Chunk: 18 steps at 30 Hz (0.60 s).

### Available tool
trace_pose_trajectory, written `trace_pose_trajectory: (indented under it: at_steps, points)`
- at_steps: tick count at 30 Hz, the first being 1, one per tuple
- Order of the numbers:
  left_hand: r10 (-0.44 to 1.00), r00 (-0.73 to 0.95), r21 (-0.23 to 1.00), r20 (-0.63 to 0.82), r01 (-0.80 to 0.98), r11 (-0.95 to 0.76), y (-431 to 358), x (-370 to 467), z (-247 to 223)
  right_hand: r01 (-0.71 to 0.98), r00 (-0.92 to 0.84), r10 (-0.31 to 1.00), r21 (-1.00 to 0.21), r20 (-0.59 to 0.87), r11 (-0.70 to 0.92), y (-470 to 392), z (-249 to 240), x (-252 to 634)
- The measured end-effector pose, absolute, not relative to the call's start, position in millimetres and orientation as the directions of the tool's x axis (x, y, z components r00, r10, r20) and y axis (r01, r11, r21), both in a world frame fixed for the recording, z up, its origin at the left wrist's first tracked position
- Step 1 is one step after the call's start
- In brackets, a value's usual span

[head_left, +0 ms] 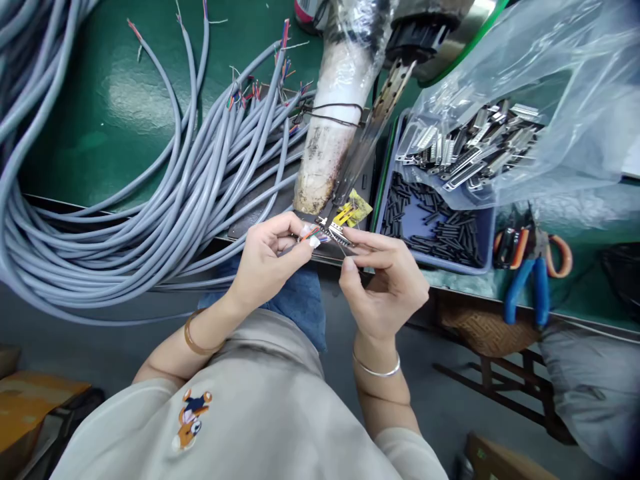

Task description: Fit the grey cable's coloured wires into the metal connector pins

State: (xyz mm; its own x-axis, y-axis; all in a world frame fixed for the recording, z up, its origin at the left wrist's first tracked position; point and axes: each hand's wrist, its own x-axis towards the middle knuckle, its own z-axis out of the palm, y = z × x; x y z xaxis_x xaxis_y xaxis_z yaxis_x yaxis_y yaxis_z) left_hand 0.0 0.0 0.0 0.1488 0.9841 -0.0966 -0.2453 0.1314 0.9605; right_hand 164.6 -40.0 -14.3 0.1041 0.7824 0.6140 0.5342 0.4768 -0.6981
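My left hand point(274, 257) is closed, with thumb and fingers pinching the thin coloured wires point(313, 233) at a cable end. A small metal multi-pin connector point(339, 232) sits right beside these wires, under the tip of a soldering iron point(370, 133) that points down towards me. My right hand point(387, 277) is closed too, its thumb and index finger pinching a thin wire-like strand point(342, 249), while its other fingers reach to the connector's right end. Fingers hide part of the connector and the cable behind the wires. A yellow piece of sponge-like material point(359, 208) lies just beyond.
Grey cables point(200, 187) with stripped ends cover the bench's left. A plastic-wrapped white tube point(327, 133) stands beside the iron. To the right are a blue tray point(487, 260) of short black tubes, a plastic bag point(575, 133) with metal connector parts, and cutters point(535, 267).
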Motion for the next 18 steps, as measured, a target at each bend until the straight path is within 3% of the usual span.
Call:
trace_pose_trajectory:
  at_steps: [18]
  points:
    - [0.958, 0.188, 0.919, -0.215, -0.292, 0.264, 2.7, -2.7, 7.6, 0.648, 0.031, 0.738, -0.576, 0.674, 0.499, -36.9, -9.1, 164.1]
